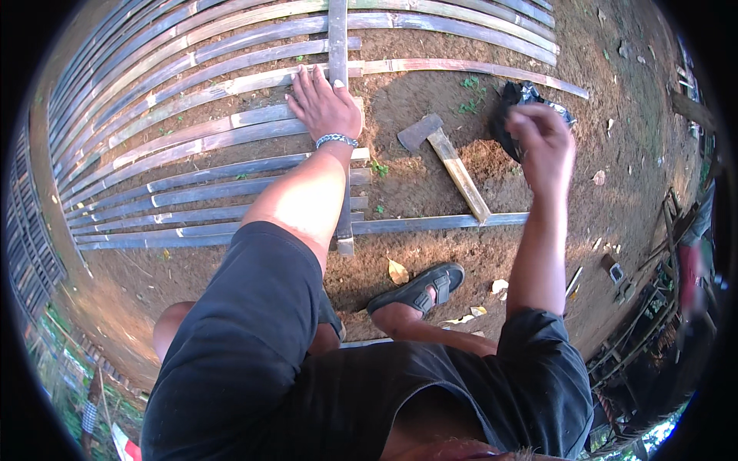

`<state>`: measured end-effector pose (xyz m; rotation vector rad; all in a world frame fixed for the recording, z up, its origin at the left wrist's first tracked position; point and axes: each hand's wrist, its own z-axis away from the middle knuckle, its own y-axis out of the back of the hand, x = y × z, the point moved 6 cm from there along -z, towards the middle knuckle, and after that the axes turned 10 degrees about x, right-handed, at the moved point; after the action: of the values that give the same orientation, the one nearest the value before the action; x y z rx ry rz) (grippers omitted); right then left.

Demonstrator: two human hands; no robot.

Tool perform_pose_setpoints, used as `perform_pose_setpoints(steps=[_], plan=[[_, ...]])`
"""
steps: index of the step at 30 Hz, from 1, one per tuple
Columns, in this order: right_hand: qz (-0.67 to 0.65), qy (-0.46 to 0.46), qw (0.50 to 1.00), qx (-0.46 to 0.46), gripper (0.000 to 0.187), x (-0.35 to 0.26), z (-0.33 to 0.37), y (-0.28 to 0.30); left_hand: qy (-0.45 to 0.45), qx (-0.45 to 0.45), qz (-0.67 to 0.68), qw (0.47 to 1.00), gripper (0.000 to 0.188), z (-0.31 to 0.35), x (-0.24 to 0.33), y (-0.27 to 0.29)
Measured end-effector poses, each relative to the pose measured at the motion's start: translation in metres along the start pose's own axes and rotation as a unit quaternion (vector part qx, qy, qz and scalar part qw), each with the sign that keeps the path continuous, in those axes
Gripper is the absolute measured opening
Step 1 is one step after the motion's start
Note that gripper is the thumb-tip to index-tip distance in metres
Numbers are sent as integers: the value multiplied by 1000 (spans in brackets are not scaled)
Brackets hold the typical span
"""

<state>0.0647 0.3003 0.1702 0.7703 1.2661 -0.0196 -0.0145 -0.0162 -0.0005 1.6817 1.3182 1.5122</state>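
Note:
My left hand [327, 107] lies flat with its fingers spread on the split bamboo slats [192, 96], beside the dark crosspiece [338, 38] that runs over them. A patterned bracelet circles that wrist. On the right, my right hand [543, 146] is raised above the ground, its fingers curled together; whatever they hold, if anything, is too small or hidden to make out. Partly behind it sits a black plastic bag [507, 104]. Between my hands a hatchet [459, 175] with a wooden handle rests on the soil, its handle end by a lower slat [430, 223].
The slats form a wide frame to the left and far side, some reaching past the crosspiece. My sandalled foot [423, 292] is near dry leaves [397, 272]. At the right edge are piled sticks [638, 323] and a small metal piece [613, 268].

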Motion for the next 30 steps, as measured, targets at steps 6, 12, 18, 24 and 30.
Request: perform_pose_setpoints(steps=[6, 12, 18, 24, 30], plan=[[-238, -161, 940, -184, 19, 7, 14, -159, -13, 16, 14, 1000, 52, 4, 9, -3], [-298, -180, 912, -218, 23, 25, 16, -225, -2, 30, 37, 999, 48, 2, 6, -3], [-205, -187, 945, -170, 17, 30, 23, -218, -19, 66, 112, 991, 54, 7, 7, 26], [-104, -82, 978, -164, 19, 31, 37, -195, -104, -20, 271, 957, 38, 34, 26, 55], [-152, -136, 963, -178, 17, 44, 63, -187, -27, -25, 308, 951, 22, 49, 21, 59]])
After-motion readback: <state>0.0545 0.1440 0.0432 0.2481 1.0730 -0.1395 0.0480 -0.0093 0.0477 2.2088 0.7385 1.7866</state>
